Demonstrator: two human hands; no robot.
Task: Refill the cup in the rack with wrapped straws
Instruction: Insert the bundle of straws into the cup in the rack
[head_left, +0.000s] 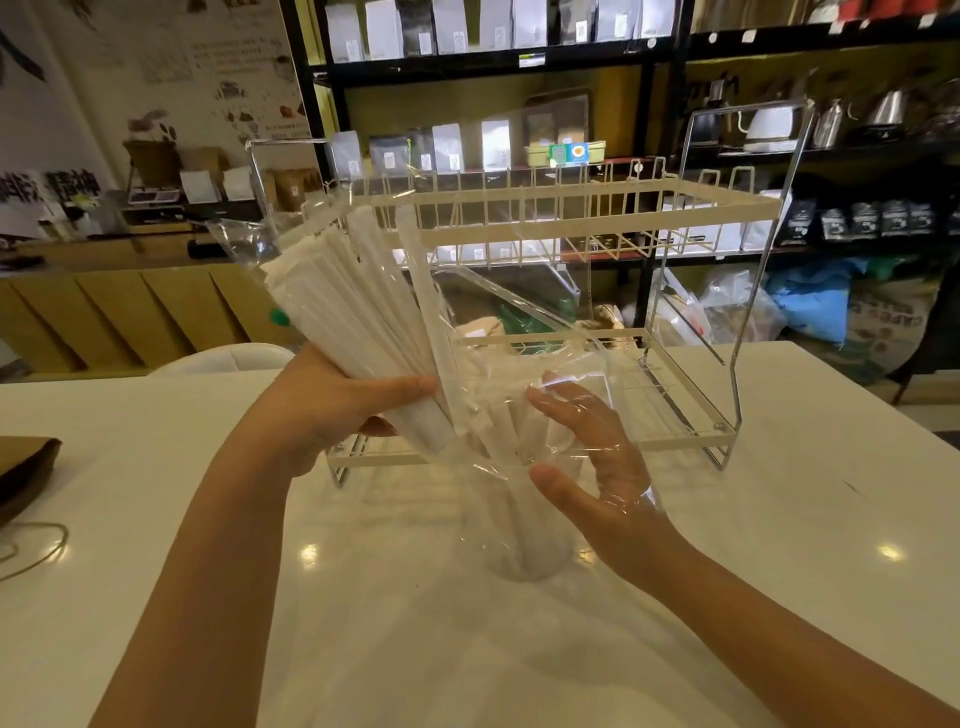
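My left hand (332, 410) grips a bundle of white paper-wrapped straws (353, 306), fanned up and to the left, their lower ends pointing down toward the cup. A clear plastic cup (524, 540) stands on the white table in front of the rack, with several wrapped straws in it. My right hand (587, 457) is beside the cup's rim, fingers spread, with the clear plastic straw bag (524, 374) draped over it. The white wire two-tier rack (566, 234) stands just behind the cup. Whether the right hand actually pinches the bag is hard to see.
The white table (779, 519) stretches to both sides. A brown paper bag (26, 467) and a thin cord (36, 551) lie at the left edge. A white chair back (228, 358) shows behind the table. Dark shelves with bags and kettles fill the background.
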